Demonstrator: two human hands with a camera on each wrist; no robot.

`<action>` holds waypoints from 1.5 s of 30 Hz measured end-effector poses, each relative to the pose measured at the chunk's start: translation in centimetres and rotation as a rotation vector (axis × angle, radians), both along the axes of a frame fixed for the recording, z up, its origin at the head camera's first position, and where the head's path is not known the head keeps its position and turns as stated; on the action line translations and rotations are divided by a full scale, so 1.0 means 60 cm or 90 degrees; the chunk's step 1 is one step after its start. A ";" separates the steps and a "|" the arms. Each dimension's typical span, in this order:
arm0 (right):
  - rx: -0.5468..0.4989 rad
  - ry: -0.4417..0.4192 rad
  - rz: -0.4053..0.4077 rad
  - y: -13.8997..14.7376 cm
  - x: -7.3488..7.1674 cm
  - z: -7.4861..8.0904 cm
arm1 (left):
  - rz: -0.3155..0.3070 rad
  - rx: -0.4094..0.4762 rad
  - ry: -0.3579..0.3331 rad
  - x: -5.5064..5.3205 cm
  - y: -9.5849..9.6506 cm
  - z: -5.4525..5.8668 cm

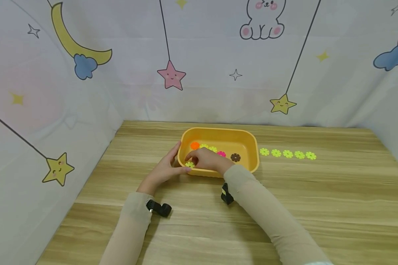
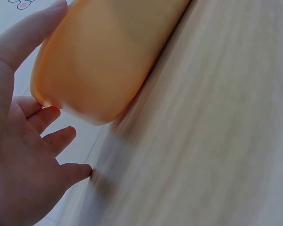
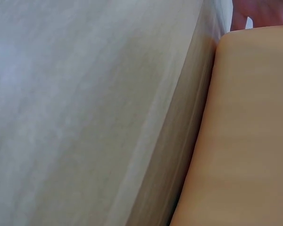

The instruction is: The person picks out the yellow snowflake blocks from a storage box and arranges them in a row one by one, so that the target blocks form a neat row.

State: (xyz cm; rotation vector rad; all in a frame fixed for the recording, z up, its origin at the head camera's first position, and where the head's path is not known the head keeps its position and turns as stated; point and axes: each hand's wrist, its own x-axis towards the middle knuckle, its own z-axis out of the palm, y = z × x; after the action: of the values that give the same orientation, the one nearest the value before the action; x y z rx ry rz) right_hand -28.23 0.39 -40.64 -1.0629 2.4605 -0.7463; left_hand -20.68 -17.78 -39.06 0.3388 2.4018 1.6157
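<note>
A yellow plastic tub [image 1: 219, 129] stands on the wooden table. My left hand [image 1: 164, 170] spans its near left corner, thumb along the near rim and fingers against the left side. In the left wrist view those fingers are spread, tips at the tub's end wall [image 2: 99, 61]. My right hand [image 1: 205, 159] reaches inside at the left end, fingers bent down at a yellow-green flower-shaped disc [image 1: 189, 165], thumb and forefinger on either side of it. Behind the hand lie an orange disc [image 1: 194, 145], two yellow-green discs [image 1: 213, 149] and a pink disc [image 1: 221, 154], partly covered.
A brown flower-shaped disc [image 1: 235, 157] lies in the tub's right half. To the right of the tub, several yellow-green discs [image 1: 287, 154] form a row on the table [image 1: 285, 191]. A printed curtain [image 1: 212, 99] hangs behind the table's far edge.
</note>
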 end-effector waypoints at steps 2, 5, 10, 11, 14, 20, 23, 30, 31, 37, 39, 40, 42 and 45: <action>-0.007 -0.005 0.002 0.000 -0.001 0.000 | -0.001 0.001 0.000 0.000 0.000 0.000; -0.016 -0.010 0.005 0.000 -0.002 -0.001 | -0.001 0.002 -0.001 0.000 0.000 -0.001; -0.020 -0.006 0.015 0.000 -0.003 -0.003 | 0.000 0.002 -0.001 -0.001 0.000 -0.001; -0.021 -0.007 0.015 0.000 -0.003 -0.003 | 0.000 0.002 -0.001 -0.001 0.000 -0.001; -0.023 -0.016 0.012 0.001 -0.004 -0.004 | -0.002 -0.002 0.000 -0.001 -0.001 -0.001; -0.025 -0.027 0.016 0.001 -0.003 -0.003 | -0.001 -0.003 -0.002 -0.001 0.000 0.000; -0.025 -0.023 0.022 0.001 -0.004 -0.004 | -0.001 -0.006 -0.001 -0.001 0.001 0.000; -0.025 -0.009 0.026 0.002 -0.004 -0.004 | 0.002 -0.006 0.005 -0.022 -0.006 -0.035; -0.026 -0.009 0.026 0.002 -0.004 -0.004 | 0.003 -0.006 0.006 -0.025 -0.008 -0.043; -0.028 -0.001 0.019 0.002 -0.003 -0.002 | 0.005 0.000 0.021 -0.031 -0.013 -0.057; -0.025 0.003 0.014 0.004 -0.003 0.000 | 0.003 0.003 0.025 -0.031 -0.014 -0.057; -0.024 0.007 0.012 0.005 -0.003 0.000 | 0.002 0.004 0.025 -0.031 -0.014 -0.057; -0.022 0.014 0.004 0.007 -0.004 0.002 | -0.001 0.004 0.025 -0.030 -0.015 -0.056; -0.021 0.013 -0.012 0.010 -0.006 0.005 | -0.001 0.005 0.022 -0.029 -0.015 -0.054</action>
State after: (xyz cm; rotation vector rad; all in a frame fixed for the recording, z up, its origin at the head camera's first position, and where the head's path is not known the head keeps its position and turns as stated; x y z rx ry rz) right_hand -28.62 1.00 -40.32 -1.0661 2.4867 -0.7888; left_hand -22.40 -18.67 -42.32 0.3717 2.4204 1.6323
